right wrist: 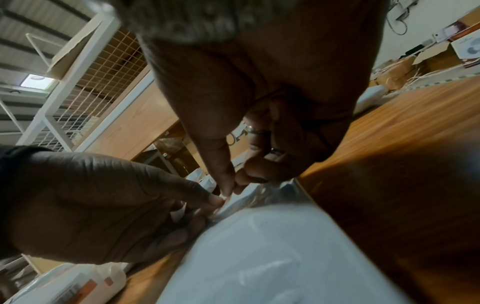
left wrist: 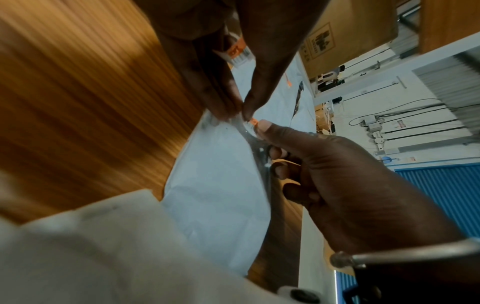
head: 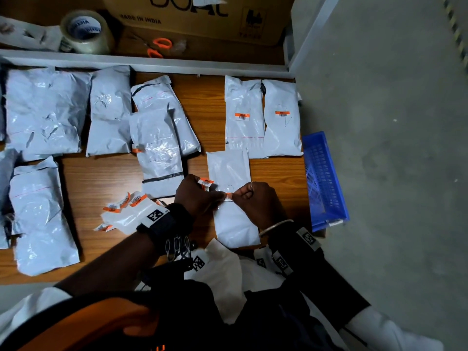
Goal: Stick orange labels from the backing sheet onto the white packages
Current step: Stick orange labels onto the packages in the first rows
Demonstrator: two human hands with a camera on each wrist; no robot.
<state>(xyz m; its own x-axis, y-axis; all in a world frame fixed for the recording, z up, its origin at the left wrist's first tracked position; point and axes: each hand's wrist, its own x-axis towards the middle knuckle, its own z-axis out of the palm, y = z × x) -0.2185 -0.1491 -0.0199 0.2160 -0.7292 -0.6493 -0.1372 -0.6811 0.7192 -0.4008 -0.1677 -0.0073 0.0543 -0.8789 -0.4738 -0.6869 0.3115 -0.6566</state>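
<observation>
A white package (head: pixel 234 224) lies flat on the wooden table (head: pixel 101 178) near its front edge. Both hands meet just above its middle. My left hand (head: pixel 220 196) pinches a short backing strip (left wrist: pixel 237 50) that carries orange barcode labels. My right hand (head: pixel 236 196) pinches one orange label (head: pixel 228 196) at the strip's end, thumb against fingertip. In the left wrist view the label (left wrist: pixel 253 121) shows beside the right thumb nail, over the package (left wrist: pixel 215 185). The right wrist view shows both hands' fingertips (right wrist: pixel 228 189) touching above the package (right wrist: pixel 272 257); the label itself is barely visible there.
Two packages with orange labels (head: pixel 242 115) (head: pixel 282 113) lie at the back right. Several unlabelled packages (head: pixel 43 110) cover the left and middle. Loose label strips (head: pixel 126 206) lie by my left wrist. A blue basket (head: pixel 324 178) hangs off the right edge. Tape roll (head: pixel 86 31), scissors (head: pixel 159 46) and a cardboard box (head: pixel 202 19) sit behind.
</observation>
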